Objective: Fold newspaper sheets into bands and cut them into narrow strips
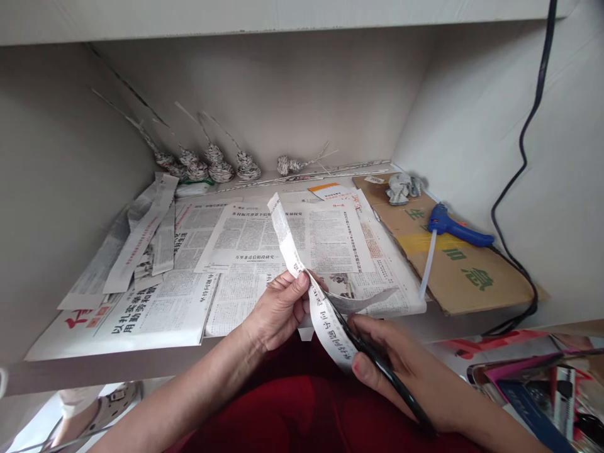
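Observation:
Between thumb and fingers, my left hand pinches a long newspaper strip over my lap, at the front edge of the shelf. One end of the strip points up and away; the other curves down to the right. My right hand is closed around black-handled scissors. Their blades lie along the strip and are partly hidden by it. A second paper tail spreads to the right, behind the scissors. Newspaper sheets lie flat on the shelf beyond my hands.
Cut newspaper strips are stacked at the left. Several woven-paper gourd shapes stand along the back wall beside thin paper rods. At right, a blue glue gun and crumpled cloth rest on cardboard. A black cable hangs there.

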Motion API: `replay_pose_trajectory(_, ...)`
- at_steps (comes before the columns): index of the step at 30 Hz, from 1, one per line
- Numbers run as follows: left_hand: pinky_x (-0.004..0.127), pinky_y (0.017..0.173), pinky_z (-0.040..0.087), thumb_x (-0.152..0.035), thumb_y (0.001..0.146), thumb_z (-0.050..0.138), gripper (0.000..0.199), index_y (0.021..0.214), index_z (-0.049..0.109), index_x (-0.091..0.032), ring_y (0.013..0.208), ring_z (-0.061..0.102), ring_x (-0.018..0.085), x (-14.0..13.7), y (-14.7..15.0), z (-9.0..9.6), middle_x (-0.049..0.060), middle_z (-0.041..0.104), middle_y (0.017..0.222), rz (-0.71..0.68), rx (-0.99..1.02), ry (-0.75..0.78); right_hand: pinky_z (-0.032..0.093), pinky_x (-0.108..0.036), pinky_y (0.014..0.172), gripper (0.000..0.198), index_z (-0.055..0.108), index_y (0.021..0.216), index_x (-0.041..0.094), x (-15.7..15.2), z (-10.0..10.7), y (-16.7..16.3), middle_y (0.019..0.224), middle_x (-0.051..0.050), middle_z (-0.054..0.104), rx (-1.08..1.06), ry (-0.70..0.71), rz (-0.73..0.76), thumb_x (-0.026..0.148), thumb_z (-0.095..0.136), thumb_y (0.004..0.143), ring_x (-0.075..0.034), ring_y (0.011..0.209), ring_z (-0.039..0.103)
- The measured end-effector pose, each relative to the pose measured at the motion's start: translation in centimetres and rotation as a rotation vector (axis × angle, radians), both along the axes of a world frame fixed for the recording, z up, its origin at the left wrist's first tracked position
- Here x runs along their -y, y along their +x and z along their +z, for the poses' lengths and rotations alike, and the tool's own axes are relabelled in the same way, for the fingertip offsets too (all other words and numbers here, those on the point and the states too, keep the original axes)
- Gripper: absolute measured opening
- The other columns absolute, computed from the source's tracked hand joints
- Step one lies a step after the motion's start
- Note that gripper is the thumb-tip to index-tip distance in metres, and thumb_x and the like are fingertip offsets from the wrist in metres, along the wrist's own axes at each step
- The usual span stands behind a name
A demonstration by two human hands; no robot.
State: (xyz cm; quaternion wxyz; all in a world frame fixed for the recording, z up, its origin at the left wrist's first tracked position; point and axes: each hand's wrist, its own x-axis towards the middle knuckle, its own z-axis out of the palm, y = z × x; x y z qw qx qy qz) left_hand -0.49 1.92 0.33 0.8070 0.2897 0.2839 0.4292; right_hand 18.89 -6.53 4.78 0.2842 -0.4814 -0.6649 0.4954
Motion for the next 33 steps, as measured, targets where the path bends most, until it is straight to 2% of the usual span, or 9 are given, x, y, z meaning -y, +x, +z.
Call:
replay_pose_trajectory(5,0.027,0.058,0.058,-0.052,0.075,0.082,0.04,0.088,0.074,-0.015,0.061,0.067,0.015,0.1,0.2,0.1,0.005,0.073,0.074,0.0,-0.051,-0.038,0.056,-0.036,0.071,0.059,0.072,0.1,0.02,-0.4,0.6,0.3,0.089,-0.009,0.072,-0.033,-0.098,0.03,0.074,0.048,0.09,-0.027,0.085,0.066)
replay_pose_trajectory(7,0.026,0.059,0.058,-0.051,0.075,0.082,0.039,0.089,0.075,-0.016,0.061,0.067,0.014,0.1,0.3,0.0,0.004,0.073,0.073,0.012,-0.052,-0.047,0.057,-0.037,0.075,0.06,0.074,0.105,0.021,-0.7,0.7,0.4,0.094,-0.01,0.074,-0.042,-0.103,0.045,0.072,0.047,0.091,-0.029,0.089,0.067)
replay_pose_trajectory(12,0.023,0.061,0.058,-0.045,0.081,0.079,0.031,0.085,0.074,-0.014,0.062,0.065,0.011,0.0,0.2,-0.4,0.003,0.071,0.073,0.0,-0.012,-0.037,0.049,-0.041,0.101,0.051,0.069,0.127,0.025,-1.4,0.0,0.4,0.117,-0.008,0.074,-0.187,-0.081,0.117,0.06,0.044,0.099,-0.028,0.109,0.066)
replay_pose_trajectory(15,0.025,0.064,0.06,-0.042,0.084,0.077,0.03,0.085,0.074,-0.012,0.066,0.067,0.013,-0.1,0.1,-0.3,0.005,0.072,0.076,-0.012,-0.042,-0.053,0.049,-0.041,0.1,0.052,0.067,0.131,0.026,-1.6,-0.8,0.5,0.122,-0.007,0.072,-0.222,-0.124,0.108,0.059,0.04,0.101,-0.027,0.109,0.065)
replay_pose_trajectory(18,0.027,0.07,0.061,-0.035,0.081,0.081,0.027,0.087,0.075,-0.009,0.071,0.069,0.016,-0.2,0.1,-0.1,0.008,0.073,0.079,-0.008,-0.063,-0.064,0.049,-0.041,0.099,0.052,0.067,0.13,0.025,-1.4,-1.5,0.8,0.123,-0.008,0.071,-0.212,-0.131,0.077,0.058,0.04,0.102,-0.027,0.108,0.065)
replay_pose_trajectory(21,0.027,0.071,0.061,-0.03,0.077,0.085,0.025,0.092,0.076,-0.012,0.071,0.069,0.015,-0.4,0.1,0.0,0.005,0.073,0.079,0.018,-0.052,-0.084,0.048,-0.041,0.101,0.048,0.068,0.124,0.025,-1.0,-1.6,1.1,0.118,-0.007,0.071,-0.126,-0.107,0.052,0.058,0.042,0.101,-0.026,0.108,0.063)
replay_pose_trajectory(25,0.026,0.067,0.061,-0.034,0.076,0.085,0.026,0.088,0.076,-0.012,0.067,0.067,0.013,-0.6,0.1,-0.1,0.003,0.071,0.075,0.02,-0.043,-0.105,0.05,-0.04,0.095,0.05,0.07,0.11,0.023,-1.1,-1.2,1.1,0.103,-0.007,0.072,-0.083,-0.132,0.071,0.062,0.041,0.099,-0.026,0.101,0.063)
replay_pose_trajectory(30,0.024,0.067,0.06,-0.033,0.074,0.087,0.028,0.083,0.075,-0.009,0.067,0.067,0.013,-0.7,0.0,-0.1,0.005,0.071,0.075,0.013,-0.048,-0.096,0.053,-0.039,0.089,0.057,0.072,0.104,0.021,-1.6,-0.9,0.5,0.101,-0.008,0.072,-0.104,-0.166,0.088,0.066,0.037,0.098,-0.027,0.098,0.064)
replay_pose_trajectory(33,0.026,0.069,0.061,-0.034,0.073,0.087,0.03,0.083,0.075,-0.009,0.067,0.068,0.014,-0.8,-0.1,0.2,0.006,0.072,0.075,0.021,-0.052,-0.089,0.052,-0.039,0.089,0.055,0.071,0.098,0.022,-1.5,-1.0,0.6,0.096,-0.007,0.072,-0.089,-0.133,0.072,0.067,0.039,0.097,-0.027,0.095,0.063)
